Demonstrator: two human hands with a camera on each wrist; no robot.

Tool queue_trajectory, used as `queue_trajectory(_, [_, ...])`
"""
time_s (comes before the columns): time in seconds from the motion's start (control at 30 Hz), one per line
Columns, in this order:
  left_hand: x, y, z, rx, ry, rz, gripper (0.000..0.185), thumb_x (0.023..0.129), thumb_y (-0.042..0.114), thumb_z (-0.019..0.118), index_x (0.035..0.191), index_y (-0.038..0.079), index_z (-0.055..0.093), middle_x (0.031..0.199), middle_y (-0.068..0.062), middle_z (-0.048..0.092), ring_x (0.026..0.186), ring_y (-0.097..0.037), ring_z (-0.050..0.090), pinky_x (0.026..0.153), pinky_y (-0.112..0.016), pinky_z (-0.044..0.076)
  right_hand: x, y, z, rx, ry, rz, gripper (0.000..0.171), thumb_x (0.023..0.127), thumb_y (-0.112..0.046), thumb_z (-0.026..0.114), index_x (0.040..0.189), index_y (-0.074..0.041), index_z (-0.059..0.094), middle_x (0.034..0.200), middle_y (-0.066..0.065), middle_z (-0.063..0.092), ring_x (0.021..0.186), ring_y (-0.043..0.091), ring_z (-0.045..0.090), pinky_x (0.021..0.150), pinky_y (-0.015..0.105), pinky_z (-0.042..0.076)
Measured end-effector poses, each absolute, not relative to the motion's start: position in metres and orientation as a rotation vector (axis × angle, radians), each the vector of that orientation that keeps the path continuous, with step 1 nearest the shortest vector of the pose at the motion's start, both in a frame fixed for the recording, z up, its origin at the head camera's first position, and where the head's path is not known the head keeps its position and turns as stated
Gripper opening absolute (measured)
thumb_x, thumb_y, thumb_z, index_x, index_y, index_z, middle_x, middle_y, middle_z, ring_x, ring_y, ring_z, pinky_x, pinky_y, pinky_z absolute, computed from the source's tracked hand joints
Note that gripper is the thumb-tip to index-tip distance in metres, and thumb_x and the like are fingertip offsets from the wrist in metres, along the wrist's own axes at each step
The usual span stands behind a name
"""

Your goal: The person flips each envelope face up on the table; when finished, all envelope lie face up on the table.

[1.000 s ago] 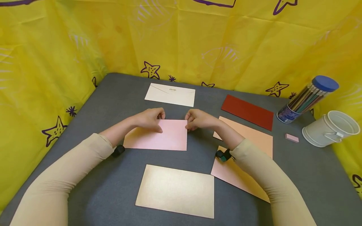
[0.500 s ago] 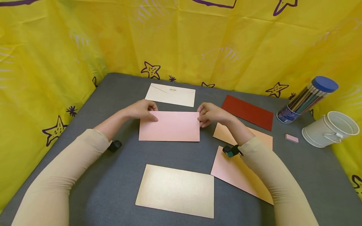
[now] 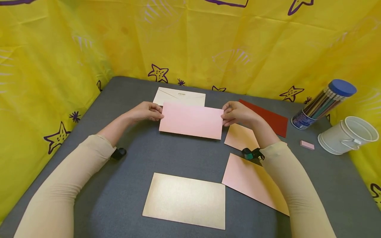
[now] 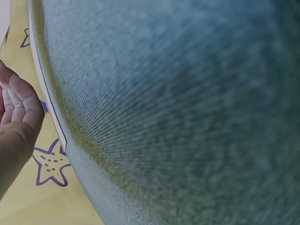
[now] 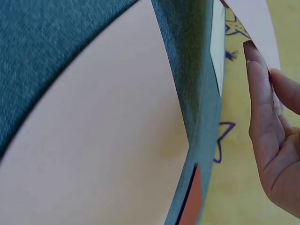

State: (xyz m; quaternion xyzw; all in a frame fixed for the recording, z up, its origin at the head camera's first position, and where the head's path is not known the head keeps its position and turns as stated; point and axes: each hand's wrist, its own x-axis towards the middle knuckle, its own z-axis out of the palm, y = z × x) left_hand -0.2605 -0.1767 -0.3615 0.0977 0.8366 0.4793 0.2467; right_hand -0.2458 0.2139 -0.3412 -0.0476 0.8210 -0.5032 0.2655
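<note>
A plain pink envelope (image 3: 191,121) is held between both hands, its lower edge casting a shadow on the table. My left hand (image 3: 146,111) pinches its left edge, and my right hand (image 3: 238,114) pinches the right edge between thumb and fingers. In the right wrist view the pink envelope (image 5: 258,28) slopes up from the thumb and fingers. The left wrist view shows curled fingers of the left hand (image 4: 21,110), with the pinch itself cut off. Behind the held envelope lies a white envelope (image 3: 180,97), flap side up, its lower edge overlapped in the head view.
A cream rectangle (image 3: 184,201) lies at the front. On the right are a peach sheet (image 3: 239,137), a pink sheet (image 3: 250,178) and a red rectangle (image 3: 272,120). Beyond stand a tub of pencils (image 3: 322,104), a small pink eraser (image 3: 307,145) and a white metal pail (image 3: 342,137).
The pink envelope has moved right and away from me, toward the white envelope, and now overlaps it in view. The left hand has shifted its grip to the envelope's left edge.
</note>
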Motion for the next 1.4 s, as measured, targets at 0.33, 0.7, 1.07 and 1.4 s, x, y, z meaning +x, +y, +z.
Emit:
queue_trajectory(0.33, [-0.259, -0.174, -0.366, 0.257, 2.237, 1.400, 0.024, 0.095, 0.016, 0.065, 0.112, -0.001, 0.059, 0.091, 0.005, 0.064, 0.086, -0.009, 0.063, 0.086, -0.028, 0.055, -0.247, 0.222, -0.340, -0.054, 2.125, -1.489, 0.037, 0.098, -0.010, 0.060, 0.127, 0.000, 0.041, 0.091, 0.000, 0.064, 0.080, 0.013, 0.070, 0.081, 0.028, 0.062])
queue_trajectory(0.7, [-0.257, -0.179, -0.365, 0.258, 2.179, 1.494, 0.018, 0.095, 0.012, 0.065, 0.106, -0.001, 0.059, 0.088, 0.005, 0.063, 0.084, -0.009, 0.064, 0.083, -0.026, 0.056, -0.243, 0.222, -0.343, -0.052, 2.093, -1.566, 0.011, 0.096, -0.011, 0.063, 0.105, -0.005, 0.060, 0.088, -0.002, 0.067, 0.082, 0.013, 0.068, 0.081, 0.025, 0.061])
queue_trajectory(1.07, [-0.260, -0.180, -0.358, 0.174, 2.225, 1.589, 0.025, 0.091, 0.011, 0.070, 0.110, -0.004, 0.063, 0.089, 0.006, 0.064, 0.081, -0.007, 0.067, 0.087, -0.027, 0.058, -0.242, 0.227, -0.340, -0.003, 1.888, -1.754, 0.004, 0.097, -0.014, 0.063, 0.100, -0.015, 0.065, 0.087, -0.003, 0.072, 0.078, 0.014, 0.075, 0.073, 0.027, 0.062])
queue_trajectory(1.4, [-0.262, -0.186, -0.355, 0.160, 2.219, 1.710, 0.004, 0.091, 0.013, 0.071, 0.094, 0.013, 0.070, 0.084, 0.011, 0.070, 0.080, -0.006, 0.066, 0.080, -0.023, 0.057, -0.241, 0.224, -0.338, -0.083, 1.737, -1.900, 0.018, 0.094, 0.000, 0.062, 0.091, -0.009, 0.076, 0.090, 0.005, 0.076, 0.090, 0.019, 0.075, 0.088, 0.033, 0.060])
